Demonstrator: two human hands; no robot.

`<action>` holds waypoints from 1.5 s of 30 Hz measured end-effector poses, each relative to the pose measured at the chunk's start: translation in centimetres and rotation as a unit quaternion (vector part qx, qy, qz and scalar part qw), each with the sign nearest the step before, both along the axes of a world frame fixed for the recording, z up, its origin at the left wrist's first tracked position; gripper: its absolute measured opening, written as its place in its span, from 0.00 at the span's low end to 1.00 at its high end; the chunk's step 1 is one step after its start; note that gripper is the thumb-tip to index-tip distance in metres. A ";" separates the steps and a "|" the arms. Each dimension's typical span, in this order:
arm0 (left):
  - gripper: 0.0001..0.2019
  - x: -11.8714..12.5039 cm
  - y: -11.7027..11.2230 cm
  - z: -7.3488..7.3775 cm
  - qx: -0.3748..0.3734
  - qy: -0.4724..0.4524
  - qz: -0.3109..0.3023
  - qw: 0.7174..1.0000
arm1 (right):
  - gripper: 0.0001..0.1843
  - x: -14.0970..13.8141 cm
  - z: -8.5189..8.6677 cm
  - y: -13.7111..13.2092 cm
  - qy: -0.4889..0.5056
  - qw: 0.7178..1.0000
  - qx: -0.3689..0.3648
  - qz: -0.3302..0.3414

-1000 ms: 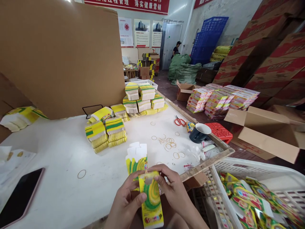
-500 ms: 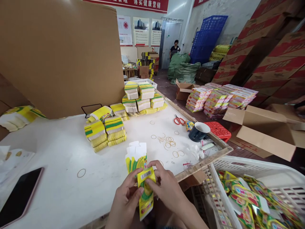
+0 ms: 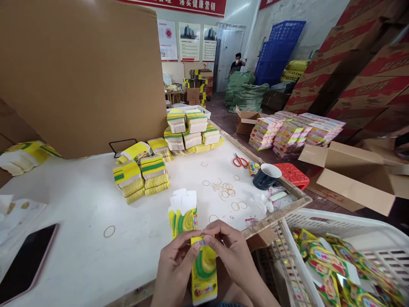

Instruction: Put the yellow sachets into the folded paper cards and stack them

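Observation:
A small yellow and green carton (image 3: 205, 268) hangs upright between my hands at the table's near edge. My left hand (image 3: 179, 258) pinches its top left side, and my right hand (image 3: 227, 247) grips its top right corner with thumb and fingers. The fingers partly cover the barcode near the carton's top. Just beyond my hands, a few flat yellow-green cartons (image 3: 183, 217) with white flaps lie fanned on the white table (image 3: 83, 260). Loose rubber bands (image 3: 227, 189) are scattered farther back.
Bundled carton stacks (image 3: 155, 175) stand mid-table. Scissors (image 3: 240, 160) and a dark mug (image 3: 267, 176) sit near the right wooden edge. At lower right is a white basket (image 3: 300, 264) of filled-looking packs; a phone (image 3: 28, 260) lies left. A person (image 3: 236, 64) stands at the back.
The carton has moved slightly right and down and now hangs straighter. Both hands have closed in around its top edge, covering more of the barcode. The far person's hand has risen.

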State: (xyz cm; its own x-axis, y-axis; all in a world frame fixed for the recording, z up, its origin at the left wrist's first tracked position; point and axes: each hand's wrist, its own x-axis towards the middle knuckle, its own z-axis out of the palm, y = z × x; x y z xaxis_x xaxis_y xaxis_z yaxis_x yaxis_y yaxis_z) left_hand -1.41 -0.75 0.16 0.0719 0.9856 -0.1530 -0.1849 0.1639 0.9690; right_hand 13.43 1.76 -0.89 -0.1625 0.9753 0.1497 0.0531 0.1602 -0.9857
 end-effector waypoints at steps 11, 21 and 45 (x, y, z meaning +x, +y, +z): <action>0.27 -2.4 3.8 -6.7 0.115 0.490 0.121 0.855 | 0.19 14.4 5.1 -1.8 -0.448 0.800 0.147 -0.371; 0.14 -1.5 3.9 -6.9 0.135 0.559 0.157 0.803 | 0.11 -1.2 -1.0 2.8 -0.252 0.963 0.086 -0.038; 0.03 -1.6 3.3 -7.9 0.228 0.525 0.228 0.788 | 0.18 -3.9 -1.9 3.2 -0.307 0.950 0.053 -0.036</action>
State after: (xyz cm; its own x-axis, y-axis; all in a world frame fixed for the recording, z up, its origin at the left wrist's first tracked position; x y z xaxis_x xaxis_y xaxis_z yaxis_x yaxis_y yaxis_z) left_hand -3.03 2.58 -7.71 -0.2359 0.8423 0.4846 0.8186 -0.0965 0.5662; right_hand 9.49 4.94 -2.84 -0.1847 0.9720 0.1455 0.6264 0.2305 -0.7447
